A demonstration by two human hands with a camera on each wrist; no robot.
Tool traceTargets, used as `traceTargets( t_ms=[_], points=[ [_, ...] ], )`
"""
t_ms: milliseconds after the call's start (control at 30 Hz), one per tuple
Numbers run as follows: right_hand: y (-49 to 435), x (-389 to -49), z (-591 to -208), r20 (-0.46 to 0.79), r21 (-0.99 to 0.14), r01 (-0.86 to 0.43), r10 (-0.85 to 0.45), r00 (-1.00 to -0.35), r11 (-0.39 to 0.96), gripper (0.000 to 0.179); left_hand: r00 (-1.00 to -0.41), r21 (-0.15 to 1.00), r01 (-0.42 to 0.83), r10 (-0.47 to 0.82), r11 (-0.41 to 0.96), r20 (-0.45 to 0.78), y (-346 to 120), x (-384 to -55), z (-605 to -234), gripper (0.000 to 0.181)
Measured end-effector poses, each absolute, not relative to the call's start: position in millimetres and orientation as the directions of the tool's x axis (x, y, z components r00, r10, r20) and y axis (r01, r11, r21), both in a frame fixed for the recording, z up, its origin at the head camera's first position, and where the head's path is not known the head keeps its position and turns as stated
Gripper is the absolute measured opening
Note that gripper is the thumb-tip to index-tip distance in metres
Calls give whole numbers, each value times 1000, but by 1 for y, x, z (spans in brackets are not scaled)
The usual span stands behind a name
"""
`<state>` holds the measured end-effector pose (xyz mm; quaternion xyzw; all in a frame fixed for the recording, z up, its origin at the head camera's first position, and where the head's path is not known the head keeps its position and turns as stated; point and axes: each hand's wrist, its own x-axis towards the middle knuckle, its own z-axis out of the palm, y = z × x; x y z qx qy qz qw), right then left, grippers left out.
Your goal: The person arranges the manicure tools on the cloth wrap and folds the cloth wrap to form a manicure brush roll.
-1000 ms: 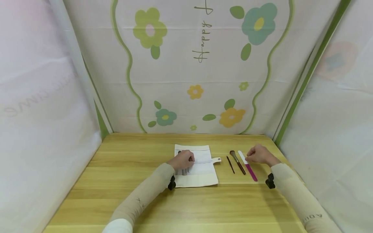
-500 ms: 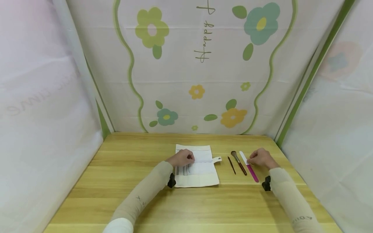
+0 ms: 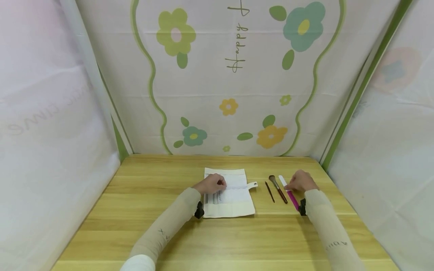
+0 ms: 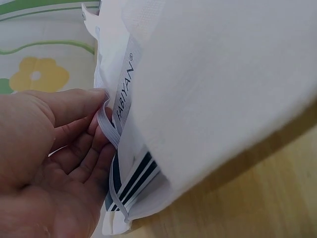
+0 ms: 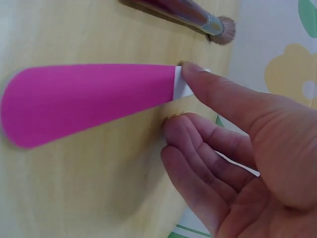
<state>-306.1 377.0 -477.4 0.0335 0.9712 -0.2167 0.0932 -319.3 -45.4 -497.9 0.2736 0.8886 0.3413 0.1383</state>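
Observation:
A white cloth pouch [image 3: 234, 209] lies unfolded on the wooden table, with a snap tab [image 3: 252, 185] on its right side. My left hand [image 3: 211, 183] is over its left half; in the left wrist view its thumb and a finger pinch a pale elastic band [image 4: 108, 124] beside a printed card [image 4: 124, 94]. At the right, my right hand [image 3: 301, 181] is at a pink and white nail file [image 5: 94, 101]. Its thumb tip touches the file's white part near the pink edge, while the other fingers stay loosely curled, apart from it. The file's white end is mostly hidden there.
Left of the file lie a makeup brush [image 3: 278, 189] with a brown handle and a thin dark stick [image 3: 269, 192], roughly parallel. A flower-printed cloth [image 3: 203, 86] hangs behind the table [image 3: 152, 226], with white cloth sides.
My right hand has turned, its wrist swinging left over the file's lower end, and its thumb has come to the file. My left hand keeps its place on the pouch.

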Motion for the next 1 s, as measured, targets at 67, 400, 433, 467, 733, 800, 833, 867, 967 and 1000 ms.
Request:
traceTargets(
  t_ms=[67, 400, 433, 467, 733, 800, 833, 867, 967, 1000],
  points=[
    [374, -308, -475, -215, -398, 116, 30, -976, 910, 31, -815, 679, 389, 576, 623, -61, -45, -320, -499, 12],
    [363, -316, -470, -285, -368, 148, 41, -958, 918, 53, -818, 680, 377, 571, 629, -74, -45, -321, -500, 16],
    [363, -316, -469, -291, -376, 152, 39, -956, 914, 52, -816, 681, 378, 573, 627, -74, -45, -321, -500, 16],
    [362, -316, -468, -294, -381, 149, 33, -955, 913, 49, -816, 682, 379, 574, 626, -73, -45, -321, -500, 16],
    [358, -311, -465, -295, -397, 151, 30, -955, 906, 22, -823, 672, 376, 563, 638, -75, -44, -321, -500, 16],
    [358, -310, -466, -289, -402, 147, 28, -957, 904, 24, -823, 673, 374, 563, 638, -77, -44, -320, -499, 16],
    [359, -310, -466, -288, -403, 148, 28, -957, 903, 26, -823, 672, 374, 562, 639, -77, -43, -320, -499, 16],
    [359, -310, -466, -285, -407, 146, 27, -958, 902, 26, -823, 672, 373, 562, 640, -78, -43, -320, -498, 16],
    [362, -311, -469, -281, -417, 147, 27, -959, 897, 25, -824, 672, 375, 561, 639, -74, -43, -320, -499, 16],
    [363, -312, -470, -280, -420, 146, 25, -960, 896, 24, -824, 673, 375, 561, 638, -73, -43, -320, -499, 16]
  ],
)
